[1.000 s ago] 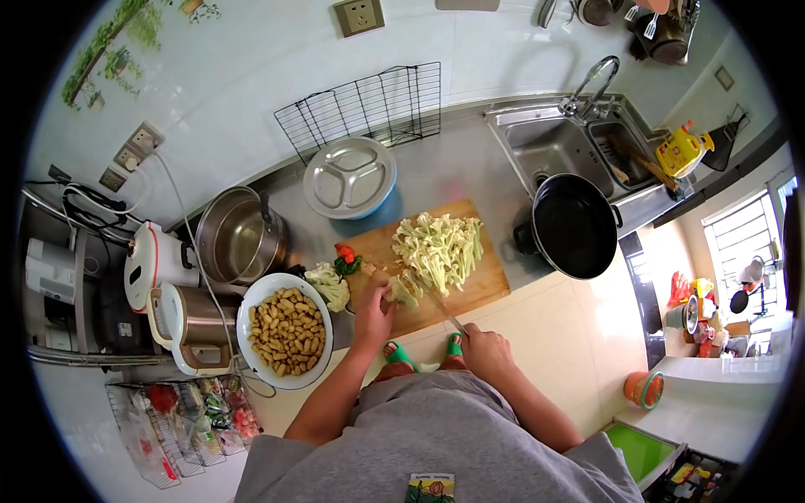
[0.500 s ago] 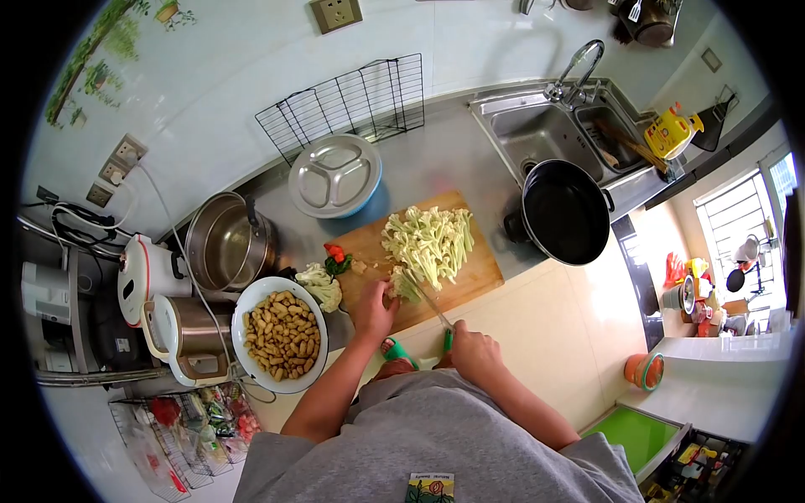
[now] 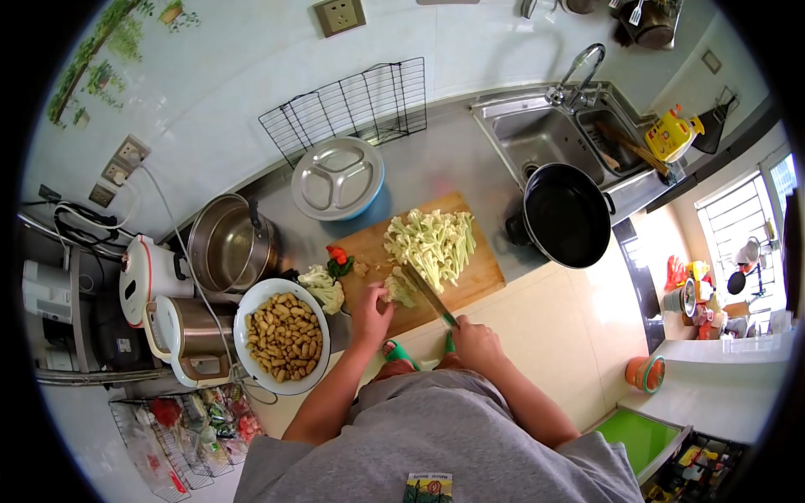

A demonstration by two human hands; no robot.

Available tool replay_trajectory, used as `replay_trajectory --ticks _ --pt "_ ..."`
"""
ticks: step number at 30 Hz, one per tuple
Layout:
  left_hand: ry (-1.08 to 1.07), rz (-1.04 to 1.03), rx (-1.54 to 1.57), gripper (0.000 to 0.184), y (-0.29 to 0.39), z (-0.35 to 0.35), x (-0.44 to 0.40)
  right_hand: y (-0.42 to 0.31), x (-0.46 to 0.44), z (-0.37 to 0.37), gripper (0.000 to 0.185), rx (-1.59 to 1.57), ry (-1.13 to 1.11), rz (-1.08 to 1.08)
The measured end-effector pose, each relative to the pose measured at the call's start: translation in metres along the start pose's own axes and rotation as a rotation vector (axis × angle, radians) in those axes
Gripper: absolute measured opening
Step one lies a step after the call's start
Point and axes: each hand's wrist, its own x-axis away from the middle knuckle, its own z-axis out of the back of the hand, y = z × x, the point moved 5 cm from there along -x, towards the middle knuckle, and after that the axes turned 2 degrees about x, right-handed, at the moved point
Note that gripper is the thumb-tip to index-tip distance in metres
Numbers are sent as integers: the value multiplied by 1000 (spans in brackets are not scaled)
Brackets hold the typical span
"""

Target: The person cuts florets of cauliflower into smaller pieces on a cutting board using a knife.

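Note:
My right hand [image 3: 478, 344] is closed around the handle of a knife [image 3: 430, 295], its blade over the wooden cutting board [image 3: 482, 272]. The blade lies between a small cauliflower piece [image 3: 400, 287] and the pile of cut cauliflower [image 3: 432, 247]. Fingers bent, my left hand [image 3: 371, 316] holds the small piece at the board's near left part. Red and green peppers [image 3: 338, 260] lie at the board's left edge, with a larger cauliflower chunk [image 3: 322, 287] beside them.
Left of the board are a bowl of peanuts [image 3: 283, 335] and a steel pot [image 3: 231, 243]. Behind it sits a blue bowl with a metal divided plate [image 3: 338, 178] on top. A black pan [image 3: 568, 215] stands at the right, before the sink [image 3: 537, 138].
The knife has shifted slightly left and its broad side shows more. The view has swung a little to the right since the earliest frame. My left hand stays at the small piece.

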Motion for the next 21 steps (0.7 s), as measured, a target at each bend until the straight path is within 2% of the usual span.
replay_trajectory --ticks 2,6,21 --pt "-10 77 -60 33 -5 7 2 3 6 8 25 -27 14 -8" --pt "-17 90 -123 32 1 14 -6 0 11 16 25 -23 43 45" --pt "-1 -3 -137 29 -8 13 -2 -15 14 17 24 10 6 125"
